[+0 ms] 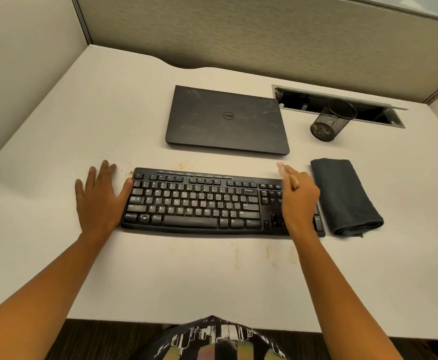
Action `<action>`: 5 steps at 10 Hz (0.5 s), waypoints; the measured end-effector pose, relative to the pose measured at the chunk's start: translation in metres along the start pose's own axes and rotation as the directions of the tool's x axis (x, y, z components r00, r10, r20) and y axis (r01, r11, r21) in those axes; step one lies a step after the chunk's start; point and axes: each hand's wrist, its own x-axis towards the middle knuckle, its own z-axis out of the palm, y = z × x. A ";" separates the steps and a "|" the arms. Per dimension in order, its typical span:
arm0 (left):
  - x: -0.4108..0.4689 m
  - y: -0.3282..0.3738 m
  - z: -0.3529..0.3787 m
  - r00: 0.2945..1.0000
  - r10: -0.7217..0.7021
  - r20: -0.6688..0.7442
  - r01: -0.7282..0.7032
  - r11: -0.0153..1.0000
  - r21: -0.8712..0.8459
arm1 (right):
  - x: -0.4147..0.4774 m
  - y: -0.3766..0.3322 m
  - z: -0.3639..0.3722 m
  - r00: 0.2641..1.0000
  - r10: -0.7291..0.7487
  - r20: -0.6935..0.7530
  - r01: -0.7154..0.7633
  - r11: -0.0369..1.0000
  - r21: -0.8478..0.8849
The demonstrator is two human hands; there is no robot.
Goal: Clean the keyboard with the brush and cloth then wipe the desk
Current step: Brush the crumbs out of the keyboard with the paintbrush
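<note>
1. Desk (57, 152): off-white, smooth matt top with a wavy back edge. Brownish specks lie on it just behind and in front of the keyboard.
2. One black plastic full-size keyboard (212, 201), long and slightly curved, lies flat at the desk's centre. Its keycaps look dusty and greyed.
3. Left hand (101, 196): open, palm down on the desk, four fingers spread, thumb touching the keyboard's left edge.
4. Right hand (299, 201): fingers curled, gripping one small brush with a pale wooden handle (286, 175), above the number-pad end of the keyboard. The tip is motion-blurred; the bristles appear light-coloured, and contact with the keys cannot be judged.
5. One dark grey terry cloth (345, 196), folded into a thick oblong, lies on the desk just beside the keyboard's right end.
6. One closed matt dark grey laptop (227, 120), rectangular with a round logo and a smudged lid, lies behind the keyboard.
7. One black wire-mesh cylindrical pen cup (332, 123) sits right of the laptop, in front of one open metal-framed cable slot (368, 107).
</note>
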 end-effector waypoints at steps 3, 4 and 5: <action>0.000 -0.001 0.001 1.000 -0.001 0.001 0.001 1.000 0.000 | -0.013 -0.013 -0.026 0.998 0.037 0.058 -0.037 0.999 0.002; 0.000 -0.001 0.000 1.000 -0.003 0.000 0.003 1.000 0.003 | -0.011 -0.020 -0.025 0.994 -0.031 0.103 0.032 0.999 -0.008; 0.000 -0.001 0.000 1.000 0.000 0.002 0.000 1.000 0.003 | -0.006 -0.022 -0.028 0.973 0.061 0.225 -0.061 0.998 -0.009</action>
